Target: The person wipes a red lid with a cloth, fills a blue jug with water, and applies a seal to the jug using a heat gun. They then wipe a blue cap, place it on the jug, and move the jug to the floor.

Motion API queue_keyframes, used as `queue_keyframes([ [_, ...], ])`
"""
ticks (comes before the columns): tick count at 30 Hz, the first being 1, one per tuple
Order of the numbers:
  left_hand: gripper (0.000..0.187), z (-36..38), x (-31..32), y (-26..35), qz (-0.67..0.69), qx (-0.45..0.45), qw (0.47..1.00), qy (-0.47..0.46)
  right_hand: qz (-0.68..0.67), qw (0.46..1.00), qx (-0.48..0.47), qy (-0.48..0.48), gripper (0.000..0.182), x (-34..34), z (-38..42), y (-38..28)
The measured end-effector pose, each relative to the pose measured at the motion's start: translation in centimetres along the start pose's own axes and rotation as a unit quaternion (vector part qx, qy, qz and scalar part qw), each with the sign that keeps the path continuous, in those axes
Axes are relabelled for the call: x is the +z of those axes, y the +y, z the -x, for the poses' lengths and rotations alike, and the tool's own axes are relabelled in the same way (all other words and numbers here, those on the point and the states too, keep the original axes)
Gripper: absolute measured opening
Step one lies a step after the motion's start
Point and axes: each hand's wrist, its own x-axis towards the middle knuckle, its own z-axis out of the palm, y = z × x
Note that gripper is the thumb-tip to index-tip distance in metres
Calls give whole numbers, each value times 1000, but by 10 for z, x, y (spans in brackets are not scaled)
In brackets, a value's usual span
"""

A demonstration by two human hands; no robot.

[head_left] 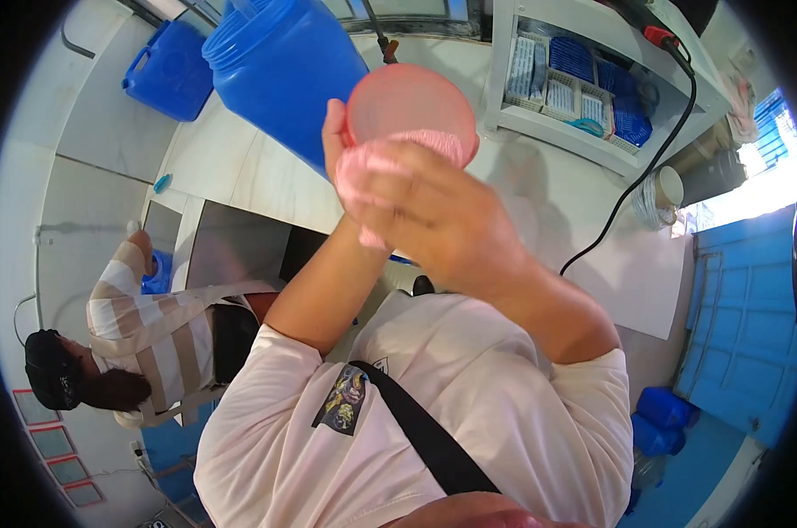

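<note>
A round pink-rimmed piece, like a lid or shallow bowl [411,104], is held up over the counter. My left hand [335,139] grips it at its left side, mostly hidden behind the cloth and my other hand. A pink cloth [363,180] lies bunched against its lower edge. My right hand [442,211] is closed over this cloth and presses it to the piece; its fingers are slightly blurred. Just behind, to the left, stands a large blue container [284,75] with an open threaded mouth.
A blue jerrycan [169,70] stands at the back left. White shelving [570,145] holds baskets of packets. A black cable [649,167] crosses the counter [623,282] near a cup [668,187]. At the left, a co-worker [165,343] in a striped top reaches toward a blue object [158,273].
</note>
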Motion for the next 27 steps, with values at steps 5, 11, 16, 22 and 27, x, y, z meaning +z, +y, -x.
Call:
queue_keyframes([
  [5,86,-3,-9,13,-60,34,997,25,50,997,20,52,27,-2,37,-3],
  [11,91,1,-2,8,-29,40,999,23,102,966,136,194,29,-2,50,20],
  [16,91,6,0,-7,-242,52,968,-30,52,981,141,125,32,-23,29,22],
  [22,90,7,1,-15,-194,-34,980,-2,35,996,81,23,33,-27,17,18],
  [27,86,5,-11,5,-133,45,990,-27,59,993,99,30,34,-22,27,12],
])
